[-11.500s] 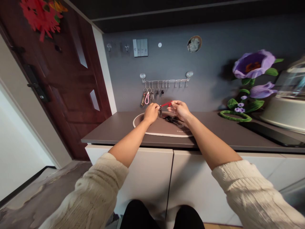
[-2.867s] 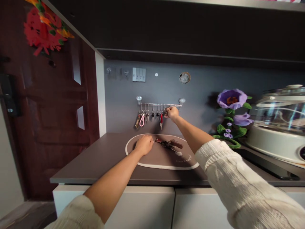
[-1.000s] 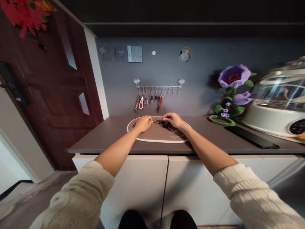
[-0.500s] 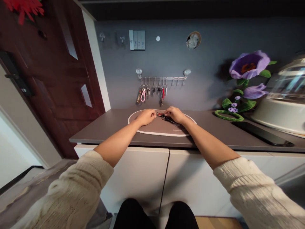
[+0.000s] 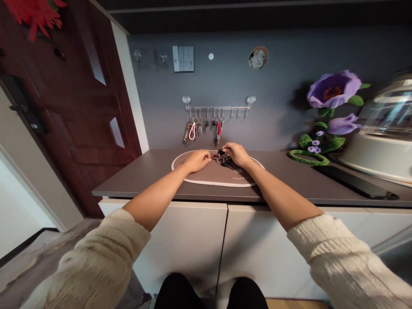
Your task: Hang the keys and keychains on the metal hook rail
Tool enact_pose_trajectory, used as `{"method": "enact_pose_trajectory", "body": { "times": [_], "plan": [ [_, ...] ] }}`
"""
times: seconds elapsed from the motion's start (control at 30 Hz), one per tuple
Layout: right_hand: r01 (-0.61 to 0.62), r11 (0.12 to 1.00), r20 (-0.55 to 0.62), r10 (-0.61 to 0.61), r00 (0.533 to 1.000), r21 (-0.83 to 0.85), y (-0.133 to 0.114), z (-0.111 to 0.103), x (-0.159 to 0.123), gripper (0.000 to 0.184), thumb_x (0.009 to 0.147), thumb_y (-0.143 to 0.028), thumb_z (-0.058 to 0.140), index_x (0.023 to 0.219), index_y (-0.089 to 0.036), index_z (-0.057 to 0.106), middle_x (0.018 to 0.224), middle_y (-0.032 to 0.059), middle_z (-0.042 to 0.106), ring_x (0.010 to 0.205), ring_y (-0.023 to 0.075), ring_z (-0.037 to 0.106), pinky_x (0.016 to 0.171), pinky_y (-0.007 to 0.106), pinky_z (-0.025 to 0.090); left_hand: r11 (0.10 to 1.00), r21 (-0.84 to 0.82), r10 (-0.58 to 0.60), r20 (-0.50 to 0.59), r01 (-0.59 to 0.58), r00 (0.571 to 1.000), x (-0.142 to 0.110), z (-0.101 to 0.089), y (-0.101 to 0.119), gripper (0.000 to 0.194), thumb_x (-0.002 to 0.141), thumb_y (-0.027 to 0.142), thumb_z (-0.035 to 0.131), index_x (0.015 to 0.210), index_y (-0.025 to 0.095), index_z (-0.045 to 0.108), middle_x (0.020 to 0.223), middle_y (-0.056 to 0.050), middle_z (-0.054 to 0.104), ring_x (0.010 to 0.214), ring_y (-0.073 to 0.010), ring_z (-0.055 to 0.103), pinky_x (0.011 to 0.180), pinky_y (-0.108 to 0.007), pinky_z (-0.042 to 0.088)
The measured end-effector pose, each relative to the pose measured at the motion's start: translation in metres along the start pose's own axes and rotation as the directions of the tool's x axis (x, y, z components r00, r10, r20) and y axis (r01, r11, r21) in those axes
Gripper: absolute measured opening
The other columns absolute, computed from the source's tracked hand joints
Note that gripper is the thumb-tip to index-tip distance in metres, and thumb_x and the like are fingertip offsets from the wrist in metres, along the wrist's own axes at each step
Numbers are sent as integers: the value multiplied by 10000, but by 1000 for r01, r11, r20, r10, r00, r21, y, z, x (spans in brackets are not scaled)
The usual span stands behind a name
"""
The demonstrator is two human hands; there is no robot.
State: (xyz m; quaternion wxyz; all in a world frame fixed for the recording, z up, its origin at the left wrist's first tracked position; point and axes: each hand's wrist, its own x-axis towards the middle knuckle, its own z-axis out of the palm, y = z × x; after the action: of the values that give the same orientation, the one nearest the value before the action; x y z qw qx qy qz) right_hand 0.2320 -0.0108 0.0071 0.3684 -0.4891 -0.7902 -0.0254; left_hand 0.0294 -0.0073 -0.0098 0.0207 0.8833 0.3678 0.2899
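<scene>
A tangle of dark keys and keyrings [image 5: 222, 160] lies on an oval grey mat [image 5: 209, 175] on the counter. My left hand [image 5: 198, 159] rests on the mat with its fingers pinched at the left end of the key bunch. My right hand [image 5: 236, 153] is curled over the bunch from the right, fingertips closed on a ring. On the wall above, a chrome hook rail [image 5: 216, 107] carries several key sets, among them a pink loop [image 5: 192, 131] and a red strap [image 5: 219, 128].
A dark wooden door [image 5: 61, 107] stands at the left. Purple fabric flowers [image 5: 333, 90] and a green ring [image 5: 309, 157] sit at the right, beside a dark flat phone [image 5: 357, 184] and a white appliance [image 5: 383, 146]. White cabinet doors [image 5: 225, 249] are below the counter.
Earlier I held the red strap in both hands, then hung it on the rail with my right hand. My right hand came back down; both hands now work at the keys on the mat.
</scene>
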Motion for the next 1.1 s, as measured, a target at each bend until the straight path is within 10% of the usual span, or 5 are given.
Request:
{"method": "enact_pose_trajectory", "body": {
  "times": [0.5, 0.83, 1.1],
  "plan": [
    [-63, 996, -148, 73, 986, 69, 0, -5, 2, 195, 816, -252, 419, 886, -175, 584, 820, 41, 630, 727, 136, 522, 689, 233, 373, 924, -277, -297, -78, 265, 952, 33, 6, 26, 194, 753, 285, 529, 801, 129, 635, 774, -44, 653, 687, -125, 559, 675, -235, 428],
    [-74, 992, -251, 99, 963, 106, 4, -9, 6, 210, 831, -280, 392, 883, -172, 565, 770, 39, 615, 683, 129, 505, 670, 229, 374, 835, -483, -354, -106, 263, 929, 62, 34, 29, 94, 723, 205, 568, 729, 125, 618, 609, -4, 604, 561, -88, 524, 595, -224, 449],
    [-86, 983, -324, 137, 936, 165, 5, -12, 5, 224, 836, -303, 382, 878, -170, 558, 719, 30, 597, 653, 122, 503, 644, 218, 376, 726, -620, -446, -93, 299, 890, 56, 20, 32, 107, 763, 194, 525, 765, 122, 605, 683, -22, 627, 542, -81, 521, 549, -212, 442]
  ]
}}
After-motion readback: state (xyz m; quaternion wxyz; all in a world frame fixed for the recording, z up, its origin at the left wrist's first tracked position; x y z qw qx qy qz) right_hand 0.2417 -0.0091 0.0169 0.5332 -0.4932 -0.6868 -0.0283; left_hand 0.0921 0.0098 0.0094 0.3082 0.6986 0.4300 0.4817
